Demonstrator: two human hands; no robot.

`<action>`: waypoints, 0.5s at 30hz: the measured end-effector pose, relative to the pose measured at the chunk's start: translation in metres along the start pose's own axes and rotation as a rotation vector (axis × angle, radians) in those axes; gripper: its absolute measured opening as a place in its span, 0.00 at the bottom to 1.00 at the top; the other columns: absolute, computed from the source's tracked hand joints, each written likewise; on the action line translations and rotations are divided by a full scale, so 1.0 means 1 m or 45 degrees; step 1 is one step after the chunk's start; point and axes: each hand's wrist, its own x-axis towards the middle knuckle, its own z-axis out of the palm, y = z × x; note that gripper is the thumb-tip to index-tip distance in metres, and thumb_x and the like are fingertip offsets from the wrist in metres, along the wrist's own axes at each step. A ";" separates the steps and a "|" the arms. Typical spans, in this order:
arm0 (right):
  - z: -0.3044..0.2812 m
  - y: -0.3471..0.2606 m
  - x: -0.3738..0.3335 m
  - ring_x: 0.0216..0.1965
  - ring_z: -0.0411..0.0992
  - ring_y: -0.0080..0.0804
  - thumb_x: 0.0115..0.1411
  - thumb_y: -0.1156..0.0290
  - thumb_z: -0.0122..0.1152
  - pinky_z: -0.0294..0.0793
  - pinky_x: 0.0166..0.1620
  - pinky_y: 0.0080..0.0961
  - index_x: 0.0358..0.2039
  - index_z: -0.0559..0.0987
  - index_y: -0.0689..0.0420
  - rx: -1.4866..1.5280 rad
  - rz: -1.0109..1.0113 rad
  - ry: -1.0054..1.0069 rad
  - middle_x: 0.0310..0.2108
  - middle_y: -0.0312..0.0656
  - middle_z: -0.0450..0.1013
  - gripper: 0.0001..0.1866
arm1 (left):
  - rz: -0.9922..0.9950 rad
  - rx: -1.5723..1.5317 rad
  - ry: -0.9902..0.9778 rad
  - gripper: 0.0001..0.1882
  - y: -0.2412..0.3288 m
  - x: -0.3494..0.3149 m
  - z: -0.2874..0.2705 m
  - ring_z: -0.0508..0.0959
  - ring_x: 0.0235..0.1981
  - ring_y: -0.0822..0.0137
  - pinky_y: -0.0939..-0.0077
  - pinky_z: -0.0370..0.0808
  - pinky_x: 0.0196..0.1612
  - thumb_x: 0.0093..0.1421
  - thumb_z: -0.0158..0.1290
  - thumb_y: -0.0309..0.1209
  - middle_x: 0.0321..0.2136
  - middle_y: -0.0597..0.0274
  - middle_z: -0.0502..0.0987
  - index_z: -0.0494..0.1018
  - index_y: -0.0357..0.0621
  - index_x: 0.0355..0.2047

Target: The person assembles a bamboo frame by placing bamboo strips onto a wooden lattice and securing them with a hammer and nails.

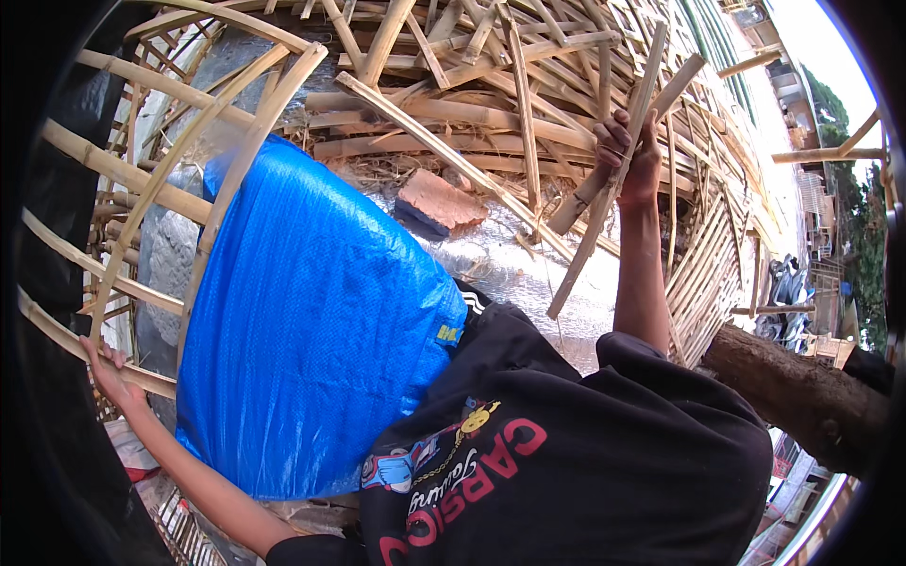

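Hands (636,158) on bamboo (595,226), blue sheet (311,321) between.

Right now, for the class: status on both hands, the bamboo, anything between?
Left hand on bamboo frame. Right hand gripping crossed bamboo pieces. Blue sheet spread between; brick beyond it.

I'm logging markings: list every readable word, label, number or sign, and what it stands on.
Black shirt: large red lettering, readable, wording withheld.
Black shirt: white script beside it, readable, wording withheld.
Blue sheet: small yellow mark, too small to read.
No other lettering I can make out.
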 end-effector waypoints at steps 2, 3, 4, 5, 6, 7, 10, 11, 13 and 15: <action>0.002 0.001 0.001 0.21 0.51 0.18 0.69 0.44 0.39 0.55 0.20 0.13 0.32 0.68 0.55 -0.165 -0.024 0.073 0.19 0.28 0.52 0.25 | 0.016 0.042 0.013 0.19 0.000 0.000 0.000 0.56 0.17 0.79 0.81 0.57 0.25 0.61 0.56 0.49 0.19 0.73 0.58 0.69 0.46 0.32; -0.003 0.000 0.001 0.21 0.51 0.18 0.69 0.44 0.39 0.55 0.20 0.13 0.32 0.68 0.55 -0.164 -0.025 0.073 0.19 0.28 0.52 0.25 | 0.017 0.042 0.012 0.19 -0.001 0.000 0.001 0.56 0.17 0.79 0.81 0.57 0.25 0.61 0.56 0.49 0.19 0.73 0.58 0.69 0.46 0.32; -0.012 -0.002 0.001 0.22 0.53 0.18 0.69 0.44 0.40 0.58 0.22 0.14 0.34 0.70 0.56 -0.330 -0.003 0.145 0.20 0.28 0.55 0.26 | 0.012 0.047 0.011 0.19 -0.001 0.000 0.002 0.56 0.17 0.79 0.81 0.57 0.25 0.61 0.56 0.49 0.19 0.73 0.58 0.69 0.46 0.32; -0.013 -0.001 0.001 0.23 0.56 0.18 0.68 0.43 0.41 0.60 0.23 0.14 0.36 0.72 0.58 -0.495 0.021 0.215 0.21 0.29 0.59 0.27 | 0.007 0.054 0.012 0.19 -0.001 0.000 0.003 0.56 0.17 0.79 0.81 0.57 0.25 0.61 0.56 0.49 0.19 0.73 0.58 0.69 0.46 0.32; -0.014 -0.001 0.000 0.23 0.56 0.18 0.68 0.43 0.41 0.60 0.23 0.14 0.36 0.72 0.58 -0.494 0.021 0.217 0.21 0.29 0.59 0.27 | 0.007 0.055 0.010 0.19 0.000 0.000 0.003 0.56 0.17 0.79 0.81 0.57 0.25 0.61 0.56 0.49 0.19 0.73 0.58 0.69 0.46 0.32; -0.014 0.000 -0.002 0.24 0.59 0.19 0.68 0.43 0.42 0.62 0.25 0.16 0.40 0.74 0.59 -0.929 0.012 0.385 0.23 0.30 0.64 0.28 | 0.000 0.059 0.010 0.19 0.000 0.001 0.004 0.56 0.17 0.79 0.81 0.57 0.25 0.61 0.56 0.50 0.19 0.73 0.58 0.69 0.47 0.32; -0.002 -0.006 -0.011 0.35 0.72 0.25 0.67 0.44 0.44 0.72 0.34 0.21 0.51 0.75 0.63 -1.204 0.088 0.416 0.36 0.40 0.77 0.32 | -0.003 0.054 -0.001 0.20 -0.003 0.005 0.002 0.56 0.17 0.79 0.81 0.57 0.25 0.61 0.56 0.51 0.19 0.73 0.58 0.68 0.47 0.31; 0.009 -0.006 -0.012 0.38 0.74 0.28 0.67 0.44 0.43 0.74 0.35 0.22 0.52 0.75 0.62 -1.273 0.016 0.537 0.39 0.43 0.77 0.32 | 0.002 0.048 -0.003 0.20 -0.001 0.002 0.001 0.56 0.17 0.79 0.81 0.57 0.25 0.61 0.56 0.51 0.19 0.73 0.58 0.68 0.47 0.30; -0.008 -0.013 -0.007 0.47 0.76 0.37 0.68 0.46 0.42 0.79 0.38 0.26 0.54 0.74 0.60 -1.416 -0.116 0.679 0.49 0.51 0.75 0.30 | 0.018 0.057 0.023 0.20 0.001 -0.004 0.000 0.56 0.17 0.79 0.81 0.57 0.25 0.61 0.56 0.51 0.19 0.73 0.58 0.67 0.47 0.29; -0.032 -0.028 -0.003 0.32 0.77 0.32 0.68 0.48 0.46 0.75 0.31 0.25 0.45 0.80 0.58 -1.766 -0.202 1.046 0.35 0.46 0.79 0.26 | 0.028 0.053 0.030 0.21 0.003 -0.005 0.002 0.56 0.17 0.79 0.81 0.57 0.25 0.61 0.56 0.51 0.19 0.73 0.58 0.67 0.47 0.29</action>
